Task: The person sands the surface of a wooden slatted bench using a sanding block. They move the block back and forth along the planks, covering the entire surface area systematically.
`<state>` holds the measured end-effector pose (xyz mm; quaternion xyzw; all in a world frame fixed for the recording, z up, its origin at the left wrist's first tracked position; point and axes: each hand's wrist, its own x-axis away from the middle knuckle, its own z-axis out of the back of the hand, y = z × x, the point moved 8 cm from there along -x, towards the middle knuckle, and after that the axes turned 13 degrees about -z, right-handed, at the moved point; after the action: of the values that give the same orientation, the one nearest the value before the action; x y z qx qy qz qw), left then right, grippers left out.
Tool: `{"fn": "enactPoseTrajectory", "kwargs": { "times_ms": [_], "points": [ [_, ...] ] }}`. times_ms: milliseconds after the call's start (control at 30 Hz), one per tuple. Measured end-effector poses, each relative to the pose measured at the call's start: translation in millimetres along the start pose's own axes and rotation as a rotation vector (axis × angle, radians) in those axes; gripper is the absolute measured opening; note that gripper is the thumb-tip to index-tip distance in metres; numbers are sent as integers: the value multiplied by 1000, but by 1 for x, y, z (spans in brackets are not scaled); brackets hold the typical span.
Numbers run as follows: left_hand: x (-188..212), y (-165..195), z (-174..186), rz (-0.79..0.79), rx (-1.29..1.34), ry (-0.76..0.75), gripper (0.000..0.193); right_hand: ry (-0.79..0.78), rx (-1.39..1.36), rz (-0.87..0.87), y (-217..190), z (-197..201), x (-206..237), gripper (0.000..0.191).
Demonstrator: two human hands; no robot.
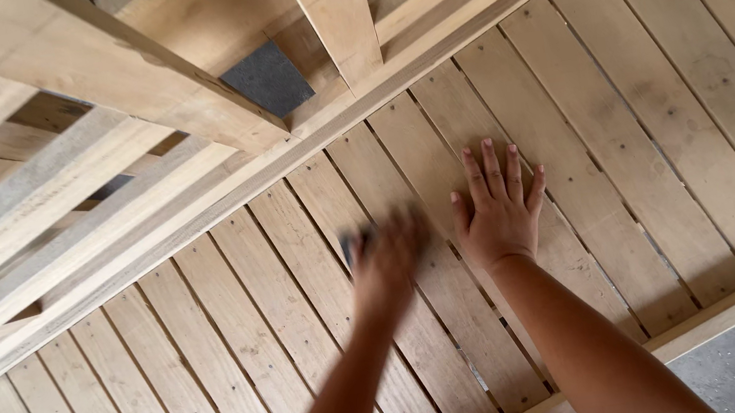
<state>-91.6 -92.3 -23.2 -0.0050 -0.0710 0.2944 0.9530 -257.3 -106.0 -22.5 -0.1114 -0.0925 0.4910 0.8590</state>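
While the right hand (pixel 501 216) lies flat, the left hand (pixel 387 261) is blurred over the wooden slats (pixel 244 348).
The right palm presses open on a slat, fingers spread; the left grips a small dark pad (pixel 352 244) against the neighbouring slat, beside the right thumb.

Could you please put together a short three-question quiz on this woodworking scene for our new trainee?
1. True or false: the right hand lies flat, fingers spread, on the wooden slats.
2. Which hand is motion-blurred? A) left B) right C) neither
3. Fill in: the left hand holds a small dark ____ against the slats.

Key:
1. True.
2. A. The left hand is blurred.
3. Pad or block; its exact kind is too blurred to tell.
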Motion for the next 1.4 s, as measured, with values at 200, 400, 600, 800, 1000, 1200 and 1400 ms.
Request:
{"fn": "enactPoseTrajectory", "kwargs": {
  "times_ms": [200,400,600,800,1000,1200,1400],
  "points": [
    [-53,-76,-12,246,230,18,59,-2,11,16,0,-1,-2,64],
    [57,56,39,-54,463,-10,66,14,-12,3,-4,4,-5,64],
    [-19,-37,-8,122,98,-127,70,8,1,6,0,-1,-4,65],
    [-26,-103,-24,350,461,54,45,3,16,15,-1,-1,-7,65],
    [93,22,23,73,418,-59,64,5,9,-5,-5,2,-9,66],
    [11,-90,-17,244,-47,-65,64,13,13,12,-3,-3,-8,66],
    [7,-113,-15,386,246,96,55,27,-19,34,-7,0,-9,66]
  ]
}}
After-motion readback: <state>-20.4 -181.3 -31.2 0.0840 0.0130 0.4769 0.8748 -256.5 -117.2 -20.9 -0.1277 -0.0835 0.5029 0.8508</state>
